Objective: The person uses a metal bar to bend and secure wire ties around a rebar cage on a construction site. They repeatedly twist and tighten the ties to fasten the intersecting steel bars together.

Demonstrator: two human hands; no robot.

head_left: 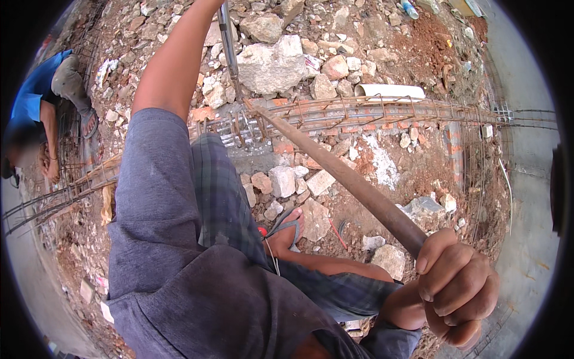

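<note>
the right hand [457, 287] is clamped around a long brown bar [353, 176] — its far end at the rebar [418, 110]. the left hand, out of frame — grip unknown.

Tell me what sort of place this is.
Probably a construction site: a long reinforcing-bar cage runs across the view, broken stone rubble lies on both sides of it, and the right hand grips a long brown rod.
</note>
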